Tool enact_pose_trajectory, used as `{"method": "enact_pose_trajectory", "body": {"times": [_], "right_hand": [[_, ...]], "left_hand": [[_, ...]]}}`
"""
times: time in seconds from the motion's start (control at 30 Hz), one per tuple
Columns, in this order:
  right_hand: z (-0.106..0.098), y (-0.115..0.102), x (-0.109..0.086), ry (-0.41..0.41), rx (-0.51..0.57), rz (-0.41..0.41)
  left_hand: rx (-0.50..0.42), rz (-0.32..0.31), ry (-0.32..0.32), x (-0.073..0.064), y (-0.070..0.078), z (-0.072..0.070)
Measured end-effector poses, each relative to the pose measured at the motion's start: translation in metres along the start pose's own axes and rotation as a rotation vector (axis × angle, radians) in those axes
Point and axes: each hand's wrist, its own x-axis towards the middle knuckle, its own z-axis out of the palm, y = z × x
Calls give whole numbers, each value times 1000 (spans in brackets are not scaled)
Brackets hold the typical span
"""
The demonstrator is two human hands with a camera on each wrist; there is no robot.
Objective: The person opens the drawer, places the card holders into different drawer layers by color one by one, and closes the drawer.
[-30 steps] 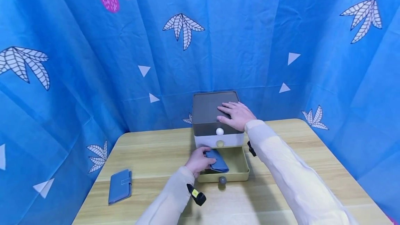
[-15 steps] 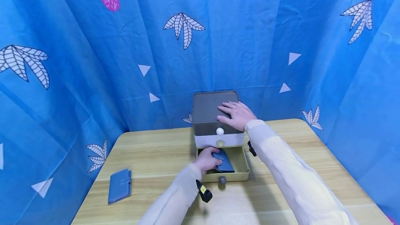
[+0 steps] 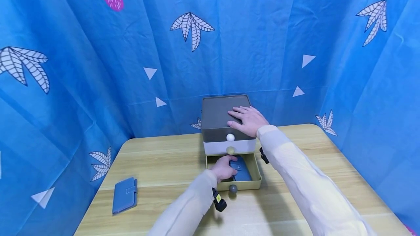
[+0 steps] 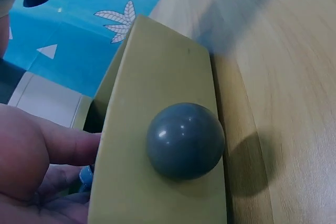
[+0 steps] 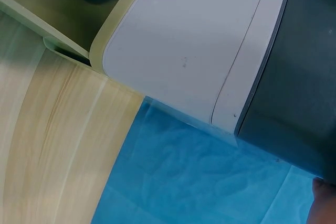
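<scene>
A blue wallet (image 3: 242, 172) with a snap strap lies in the pulled-out bottom drawer (image 3: 246, 185), which is olive-coloured with a grey round knob (image 4: 185, 141). My left hand (image 3: 222, 168) reaches over the drawer's left side and pinches the wallet's left edge between thumb and fingers. In the left wrist view the drawer front hides most of the wallet. My right hand (image 3: 250, 121) rests with spread fingers on the dark grey top of the small drawer cabinet (image 3: 217, 114). The right wrist view catches only a bit of that hand at the lower right corner.
Another blue wallet-like case (image 3: 124, 195) with a strap lies on the wooden table (image 3: 164, 163) at the left. The cabinet's upper two drawers, grey and white (image 5: 173, 40), are closed. A blue patterned curtain (image 3: 256, 46) surrounds the table's back and sides.
My left hand has moved to the right inside the drawer, and the wallet has shifted right with it and turned straighter. The right hand has stayed on the cabinet top.
</scene>
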Motion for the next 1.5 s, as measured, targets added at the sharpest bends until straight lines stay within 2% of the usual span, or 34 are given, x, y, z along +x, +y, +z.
{"method": "enact_pose_trajectory", "body": {"times": [0.13,0.33,0.4,0.63,0.97,1.3,1.5], "right_hand": [[1,0,1,4,1,-5],[2,0,3,15,-5,-10],[2,-1,3,17,-4,-11],[0,-2,3,3,1,-9],[3,2,4,23,0,-9],[2,1,3,4,-4,-15],[3,3,4,10,-9,-21]], "left_hand": [[98,8,14,3,-1,2],[335,100,67,8,-6,4],[389,124,77,10,-7,5],[464,170,55,11,-5,6],[556,151,44,12,0,16],[596,148,33,12,3,26],[601,119,42,12,4,29]]}}
